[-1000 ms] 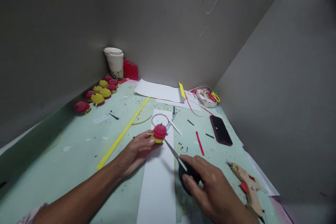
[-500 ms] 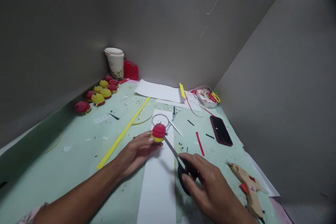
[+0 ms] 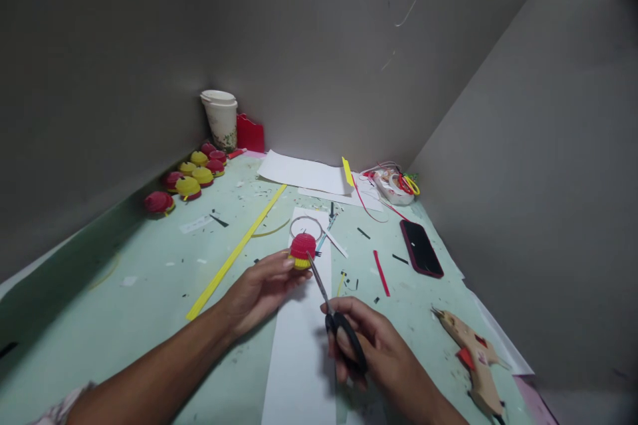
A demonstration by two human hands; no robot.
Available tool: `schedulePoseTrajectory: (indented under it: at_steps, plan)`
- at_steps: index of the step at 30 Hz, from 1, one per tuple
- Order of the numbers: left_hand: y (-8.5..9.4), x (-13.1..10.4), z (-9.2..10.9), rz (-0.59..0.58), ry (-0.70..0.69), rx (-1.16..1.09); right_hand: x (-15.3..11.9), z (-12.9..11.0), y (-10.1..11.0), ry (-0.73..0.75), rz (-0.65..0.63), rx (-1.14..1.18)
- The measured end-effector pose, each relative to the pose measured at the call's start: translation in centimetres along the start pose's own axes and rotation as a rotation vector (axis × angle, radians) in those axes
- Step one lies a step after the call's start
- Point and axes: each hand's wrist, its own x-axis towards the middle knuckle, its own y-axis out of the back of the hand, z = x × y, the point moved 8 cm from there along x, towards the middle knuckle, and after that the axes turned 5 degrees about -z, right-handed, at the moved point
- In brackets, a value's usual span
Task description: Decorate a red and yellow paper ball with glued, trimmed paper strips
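Note:
A small dome-shaped piece, red above and yellow below, is held in the fingers of my left hand. My right hand grips a pair of scissors by their black handles. The blades look closed, and their tip is at the right side of the red part. Whether the tip touches it is hard to tell. Beneath both hands lies a long white paper strip, with a thin ring at its far end.
Several red and yellow domes line the left wall near a white cup. A yellow strip lies left of centre. At right are a phone, a glue gun and a bag with tape.
My right hand has turned and shifted slightly left, with the scissors steeper and their blades now together. The scissor tip has moved up against the view of the red part.

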Motion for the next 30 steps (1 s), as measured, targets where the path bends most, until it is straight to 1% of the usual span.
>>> schedulePoseTrajectory:
  at_steps: [7, 17, 24, 30]
  plan:
    - [-0.03, 0.12, -0.18, -0.018, 0.011, -0.004, 0.28, 0.36, -0.04, 0.029, 0.004, 0.093]
    - [-0.25, -0.06, -0.25, -0.007, 0.023, -0.004, 0.29, 0.54, -0.05, 0.047, 0.005, 0.12]
    - [-0.13, -0.02, -0.34, -0.033, 0.021, 0.007, 0.49, 0.91, 0.17, 0.043, 0.013, 0.155]
    - [-0.24, 0.04, -0.31, -0.063, 0.019, 0.021, 0.48, 0.95, 0.4, 0.053, 0.015, 0.138]
